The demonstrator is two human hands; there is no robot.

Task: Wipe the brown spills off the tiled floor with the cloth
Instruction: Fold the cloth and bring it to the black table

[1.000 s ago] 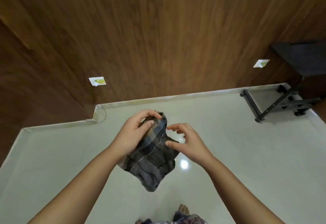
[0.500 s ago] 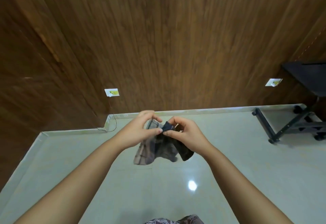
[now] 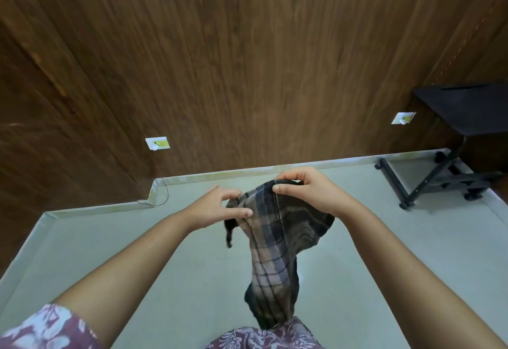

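Pale tiled floor [image 3: 357, 252] runs up to a dark wood-panelled wall [image 3: 247, 60], and above that floor, at about the middle of the view, hangs the cloth [image 3: 277, 241], a checked brown and grey piece held in the air and touching no tile. Its top edge is bunched between the two hands and the rest drops in a long fold toward the person's patterned clothing [image 3: 264, 337] at the bottom of the view. The right hand [image 3: 305, 192] is closed on the upper hem, thumb and fingers pinching it. The left hand [image 3: 220, 207] grips the cloth's left edge just beside it, fingers pressed into the fabric. Farther out, two white wall sockets [image 3: 157, 143] sit low on the panelling, and a black rolling stand [image 3: 450, 156] occupies the right corner. No brown spill shows on any tile in view, so I judge the wiping not yet begun: the cloth is only being readied, and finding the spills and rubbing them away is all left to do. Compared with half a second ago, the hands have drawn apart a little, and the cloth, then a small wad held between them, now hangs open and much longer. The view has also shifted slightly to the right.
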